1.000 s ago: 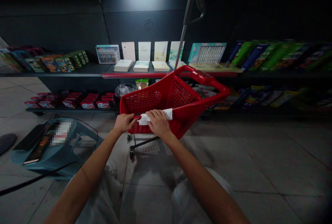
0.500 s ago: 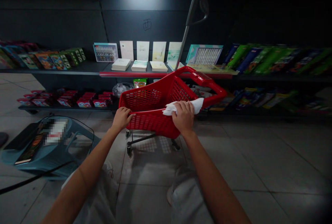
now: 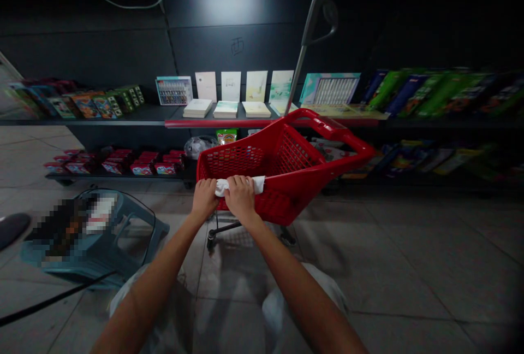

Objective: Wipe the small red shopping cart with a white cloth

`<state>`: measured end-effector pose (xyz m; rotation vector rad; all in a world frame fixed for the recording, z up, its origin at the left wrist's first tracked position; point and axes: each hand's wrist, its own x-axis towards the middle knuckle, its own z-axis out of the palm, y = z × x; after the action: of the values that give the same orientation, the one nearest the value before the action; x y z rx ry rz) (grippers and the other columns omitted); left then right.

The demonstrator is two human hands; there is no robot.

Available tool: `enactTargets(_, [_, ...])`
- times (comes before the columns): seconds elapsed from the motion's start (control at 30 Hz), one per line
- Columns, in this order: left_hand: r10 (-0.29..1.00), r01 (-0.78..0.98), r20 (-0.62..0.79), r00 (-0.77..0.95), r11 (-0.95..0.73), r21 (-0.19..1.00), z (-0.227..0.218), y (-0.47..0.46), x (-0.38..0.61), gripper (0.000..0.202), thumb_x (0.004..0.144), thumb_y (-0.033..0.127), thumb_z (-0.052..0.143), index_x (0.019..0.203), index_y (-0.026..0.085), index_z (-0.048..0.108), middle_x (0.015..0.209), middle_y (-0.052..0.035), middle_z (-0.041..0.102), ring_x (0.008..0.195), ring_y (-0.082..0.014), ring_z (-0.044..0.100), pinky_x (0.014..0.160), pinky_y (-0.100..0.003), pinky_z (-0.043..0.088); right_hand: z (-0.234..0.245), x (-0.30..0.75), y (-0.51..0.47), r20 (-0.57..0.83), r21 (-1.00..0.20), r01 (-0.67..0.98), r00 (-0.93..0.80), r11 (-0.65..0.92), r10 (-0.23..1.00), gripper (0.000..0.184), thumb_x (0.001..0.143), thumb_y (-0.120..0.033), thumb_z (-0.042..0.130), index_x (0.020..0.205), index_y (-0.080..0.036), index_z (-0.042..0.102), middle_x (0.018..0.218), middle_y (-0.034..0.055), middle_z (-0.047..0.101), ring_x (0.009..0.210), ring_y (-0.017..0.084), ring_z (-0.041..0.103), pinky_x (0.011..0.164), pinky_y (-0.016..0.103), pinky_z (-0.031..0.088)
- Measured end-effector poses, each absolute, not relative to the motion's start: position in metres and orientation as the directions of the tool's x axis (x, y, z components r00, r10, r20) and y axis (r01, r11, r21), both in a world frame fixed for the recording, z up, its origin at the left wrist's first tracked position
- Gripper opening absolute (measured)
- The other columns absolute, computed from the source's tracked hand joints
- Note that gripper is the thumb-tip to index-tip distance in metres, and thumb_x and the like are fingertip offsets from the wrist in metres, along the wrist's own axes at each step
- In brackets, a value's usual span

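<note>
A red plastic shopping cart [image 3: 301, 193] stands in front of me, its handle to the right and its wheels on the tiled floor. My left hand [image 3: 205, 199] is closed over the near rim by the left corner. Close beside it, my right hand [image 3: 240, 195] presses a white cloth [image 3: 259, 184] onto the same rim, fingers curled over the top. The cloth sticks out on both sides of the right hand, and its left end reaches the left hand's fingers. Part of the basket's near side is hidden behind my hands.
Behind the cart runs a dark shelf [image 3: 143, 115] with books [image 3: 225, 108], boxed sets and snack packs [image 3: 438, 94]. Red packs [image 3: 145, 163] fill the lower shelf. A blue-grey stool [image 3: 139, 239] with blurred items stands left, near a shoe [image 3: 14, 229]. A metal pole [image 3: 301, 59] rises behind the cart.
My right hand has slid the cloth leftward along the near rim, from close to the handle to beside my left hand. The left hand still grips the rim. The view has shifted slightly.
</note>
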<state>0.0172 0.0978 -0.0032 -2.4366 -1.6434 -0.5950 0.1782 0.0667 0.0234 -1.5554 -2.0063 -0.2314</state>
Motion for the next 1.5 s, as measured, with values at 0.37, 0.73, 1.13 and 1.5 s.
enactTargets(0.37, [0.881,0.904,0.351,0.317,-0.393,0.17,0.004,0.09,0.019,0.042,0.087,0.013,0.056,0.128,0.017,0.054,0.121,-0.0113,0.07,0.111,-0.0272,0.064,0.094,-0.04,0.042,0.059,0.18,0.082,0.252,-0.166,0.944,-0.239,0.285,0.938,0.037,0.102,-0.036,0.045,0.106,-0.013,0.074,0.11,0.015,0.077,0.102,0.027,0.07,0.096,0.04,0.041])
enactTargets(0.73, [0.869,0.917,0.329,0.369,-0.398,0.025,-0.001,0.097,0.019,0.006,0.096,0.027,0.058,0.097,0.021,0.056,0.101,-0.0097,0.07,0.101,-0.0271,0.065,0.087,-0.038,0.041,0.084,0.212,0.086,-0.013,-0.181,0.969,-0.174,0.169,0.985,0.05,0.102,-0.039,0.038,0.115,-0.013,0.08,0.117,0.0195,0.077,0.11,0.029,0.073,0.095,0.035,0.047])
enactTargets(1.13, [0.844,0.89,0.329,0.424,-0.456,0.021,0.004,0.095,-0.006,0.018,0.101,0.038,0.057,0.093,0.022,0.053,0.097,-0.0107,0.07,0.095,-0.0284,0.065,0.084,-0.039,0.042,0.128,0.329,0.069,0.008,0.04,0.983,0.177,-0.177,0.984,0.058,0.106,-0.04,0.034,0.117,-0.003,0.077,0.109,0.0278,0.075,0.112,0.031,0.071,0.092,0.036,0.047])
enactTargets(1.5, [0.852,0.898,0.34,0.399,-0.438,0.043,0.005,0.083,-0.008,0.01,0.1,0.029,0.054,0.094,0.023,0.051,0.098,-0.0099,0.069,0.098,-0.0286,0.064,0.086,-0.039,0.043,0.098,0.285,0.047,0.145,-0.005,0.997,0.071,-0.071,0.987,0.05,0.105,-0.038,0.038,0.099,-0.008,0.078,0.1,0.0225,0.077,0.097,0.028,0.072,0.091,0.037,0.042])
